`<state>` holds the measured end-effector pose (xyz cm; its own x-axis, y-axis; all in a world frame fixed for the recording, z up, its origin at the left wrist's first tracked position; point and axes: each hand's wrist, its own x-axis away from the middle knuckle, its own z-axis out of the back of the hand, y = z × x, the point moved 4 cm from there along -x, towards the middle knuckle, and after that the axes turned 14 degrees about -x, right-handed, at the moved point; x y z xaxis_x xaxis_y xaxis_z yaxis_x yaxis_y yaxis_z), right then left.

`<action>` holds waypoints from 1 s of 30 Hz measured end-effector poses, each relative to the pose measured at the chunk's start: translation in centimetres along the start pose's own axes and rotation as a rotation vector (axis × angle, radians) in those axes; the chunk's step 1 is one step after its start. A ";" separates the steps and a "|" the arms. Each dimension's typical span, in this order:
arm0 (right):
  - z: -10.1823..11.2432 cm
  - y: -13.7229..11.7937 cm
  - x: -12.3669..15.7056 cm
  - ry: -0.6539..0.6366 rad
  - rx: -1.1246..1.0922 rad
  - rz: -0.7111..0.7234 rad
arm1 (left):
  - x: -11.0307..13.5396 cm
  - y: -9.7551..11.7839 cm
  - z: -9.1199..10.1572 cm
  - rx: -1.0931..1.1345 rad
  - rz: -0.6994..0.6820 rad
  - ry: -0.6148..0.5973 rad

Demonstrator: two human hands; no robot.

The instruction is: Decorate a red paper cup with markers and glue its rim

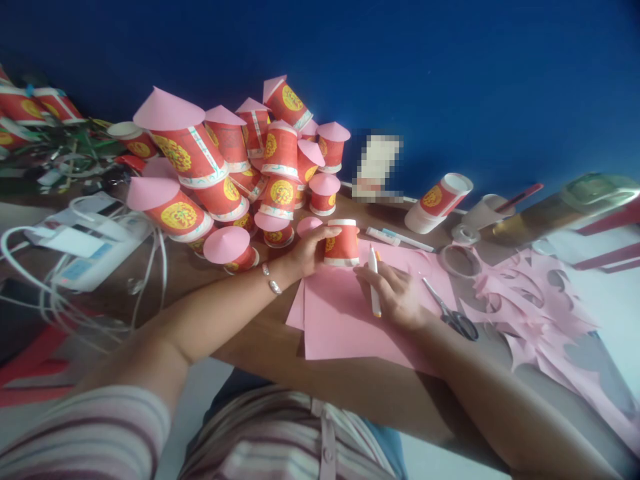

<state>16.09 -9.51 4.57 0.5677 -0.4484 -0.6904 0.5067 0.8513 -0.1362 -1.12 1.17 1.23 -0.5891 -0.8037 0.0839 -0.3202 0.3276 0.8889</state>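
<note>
My left hand (309, 252) is closed around a small red paper cup (343, 244) that has a yellow pattern and white bands at its top and base. Between the fingers of my right hand (397, 293) is a white marker (374, 280) with an orange end, close to the cup but apart from it. Beneath both hands lie sheets of pink paper (340, 327). Just right of my right hand, a pair of scissors (453, 317) rests with its dark handles toward me.
Many red cups with pink paper cones (170, 113) are piled at the back left. A power strip (100, 247) with white cables sits left. Rightward are a tape roll (461, 261), pink paper scraps (540, 313), a stacked cup (440, 203) and a bottle (560, 203).
</note>
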 end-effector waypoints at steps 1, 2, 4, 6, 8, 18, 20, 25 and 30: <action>-0.2 0.2 0.1 -0.009 0.016 -0.023 | 0.0 0.0 0.0 -0.008 -0.010 -0.002; -0.4 0.4 0.2 -0.015 0.031 -0.038 | -0.1 0.0 0.1 -0.013 -0.018 -0.004; -0.6 0.5 0.4 -0.033 0.055 -0.059 | -0.2 0.0 0.1 -0.011 -0.023 -0.010; -0.8 0.5 0.4 -0.036 0.077 -0.069 | -0.2 0.1 0.0 0.001 -0.027 -0.019; -1.0 0.5 0.4 -0.041 0.079 -0.076 | -0.2 0.1 -0.1 0.012 -0.036 -0.026; -1.1 0.4 0.1 -0.032 0.045 0.016 | 0.2 0.1 -0.9 -0.067 -0.043 -0.119; -1.2 0.5 0.2 -0.011 0.045 0.023 | 0.2 0.1 -0.7 -0.061 -0.040 -0.097; -1.5 1.3 0.5 0.078 -0.015 -0.099 | -0.1 0.1 -0.2 -0.007 -0.041 -0.058; -1.7 1.8 0.5 0.058 -0.062 -0.137 | -0.2 0.3 -0.6 0.022 -0.041 -0.112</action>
<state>16.22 -7.79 2.76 0.4567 -0.5468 -0.7017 0.5350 0.7990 -0.2744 -0.70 1.12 1.79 -0.6540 -0.7565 -0.0042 -0.3612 0.3074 0.8804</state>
